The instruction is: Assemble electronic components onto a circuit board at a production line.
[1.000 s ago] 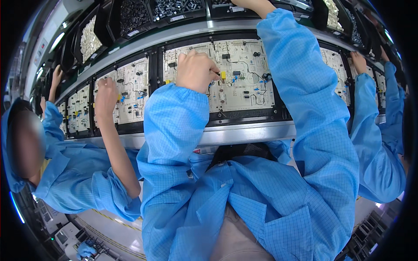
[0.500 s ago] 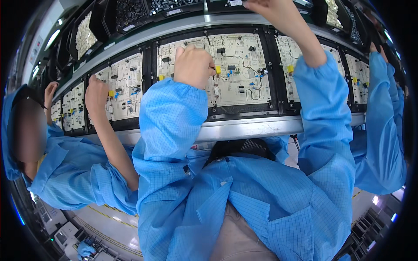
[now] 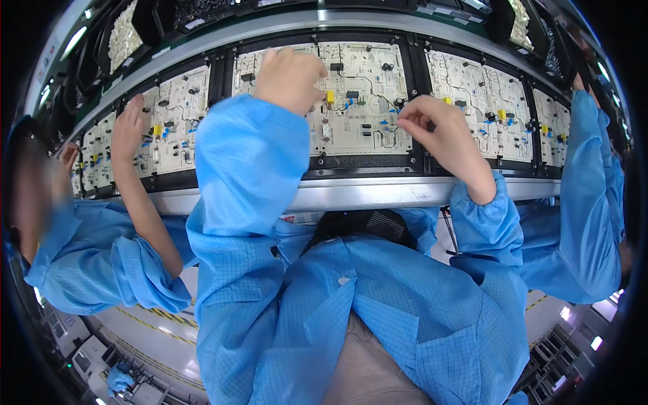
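Okay, the right hand (image 3: 442, 128) is curling nearly together by the right edge of the circuit board (image 3: 368, 111), the left hand (image 3: 290, 79) is arching over its upper left, can't tell if either's gripping anything, and black bins (image 3: 150, 25) are sitting beyond.

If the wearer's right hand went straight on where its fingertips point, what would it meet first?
The right hand would probably meet the small blue parts on the circuit board first, though its height above them is unclear.
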The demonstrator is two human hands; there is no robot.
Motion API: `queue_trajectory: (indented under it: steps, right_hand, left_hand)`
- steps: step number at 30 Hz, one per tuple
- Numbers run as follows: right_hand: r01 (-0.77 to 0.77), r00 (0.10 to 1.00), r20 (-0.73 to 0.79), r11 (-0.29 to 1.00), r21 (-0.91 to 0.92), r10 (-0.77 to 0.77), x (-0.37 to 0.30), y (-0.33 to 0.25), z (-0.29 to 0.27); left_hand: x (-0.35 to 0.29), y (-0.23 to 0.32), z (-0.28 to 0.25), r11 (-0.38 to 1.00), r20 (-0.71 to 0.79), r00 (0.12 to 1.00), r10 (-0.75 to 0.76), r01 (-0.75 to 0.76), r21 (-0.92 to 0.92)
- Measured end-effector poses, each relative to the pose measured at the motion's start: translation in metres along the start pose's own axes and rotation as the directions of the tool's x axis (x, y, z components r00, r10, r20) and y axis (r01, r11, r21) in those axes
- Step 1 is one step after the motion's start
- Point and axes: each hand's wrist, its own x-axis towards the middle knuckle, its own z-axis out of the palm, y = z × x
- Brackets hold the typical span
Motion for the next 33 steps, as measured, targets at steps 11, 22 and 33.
queue_trajectory:
  steps: [11, 22, 33]
  right_hand:
    - [-0.012, 0.979, -0.2, 0.997, 0.078, 0.028, -0.001, 0.019, -0.007]
    - [0.133, 0.958, -0.218, 0.964, -0.23, -0.184, 0.08, 0.007, -0.032]
    - [0.229, 0.873, -0.287, 0.85, -0.475, -0.395, 0.222, 0.07, -0.059]
  left_hand:
    - [0.12, -0.106, -0.021, 0.97, -0.521, 0.836, -0.171, 0.235, 0.059]
    - [0.139, -0.112, -0.037, 0.986, -0.524, 0.85, 0.053, 0.039, 0.162]
    - [0.136, -0.123, -0.034, 0.925, -0.409, 0.912, 0.036, 0.125, 0.36]
